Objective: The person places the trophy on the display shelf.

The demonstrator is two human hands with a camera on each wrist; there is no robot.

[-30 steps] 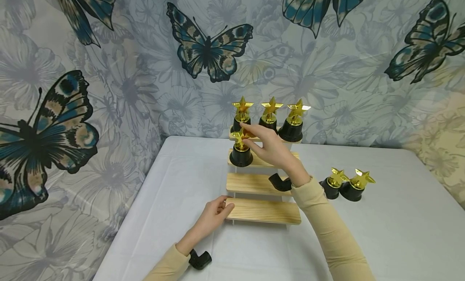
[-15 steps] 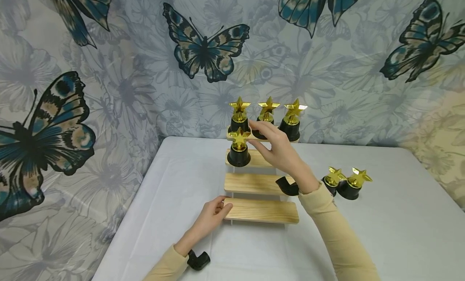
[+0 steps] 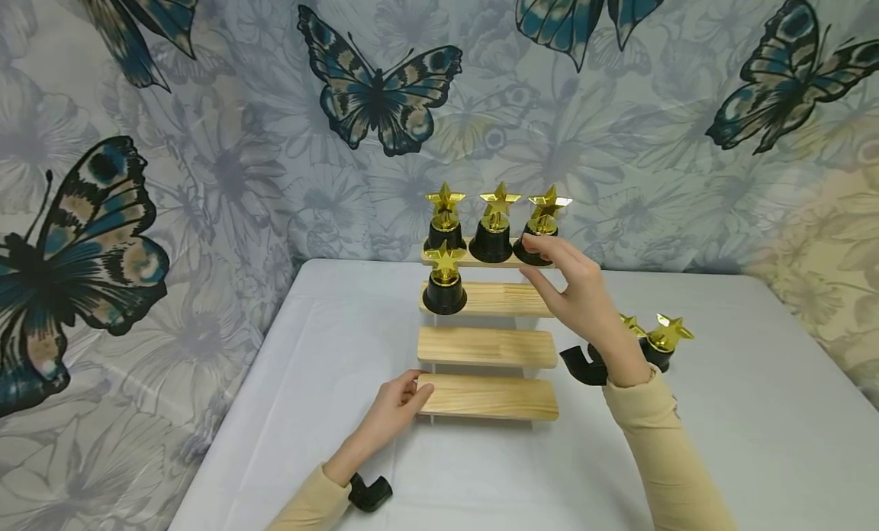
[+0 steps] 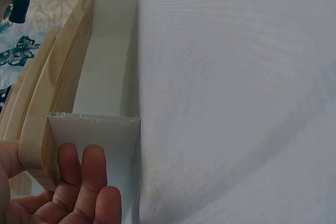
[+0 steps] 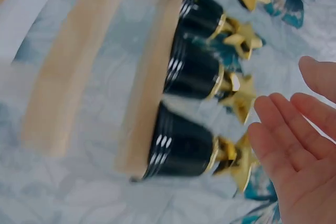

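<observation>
A four-step wooden display stand (image 3: 489, 397) stands on the white table. At the left end of its lowest step, my left hand (image 3: 390, 409) grips the board, thumb on top and fingers (image 4: 94, 169) beneath. Three gold star trophies with black bases, among them the middle one (image 3: 491, 245), stand in a row on the top step. A single star trophy (image 3: 445, 296) is upright at the left end of the step below. My right hand (image 3: 575, 291) is empty, its thumb and fingers apart, in front of the right-hand top trophy (image 5: 181, 145).
Two more star trophies sit on the table right of the stand; one (image 3: 666, 335) shows well, the other (image 3: 632, 325) is partly behind my right wrist. A butterfly-patterned cloth (image 3: 378, 96) hangs behind the white tablecloth (image 3: 330, 302).
My right hand has let go of the trophy on the second step and moved right, away from it. The left hand keeps its grip on the lowest step.
</observation>
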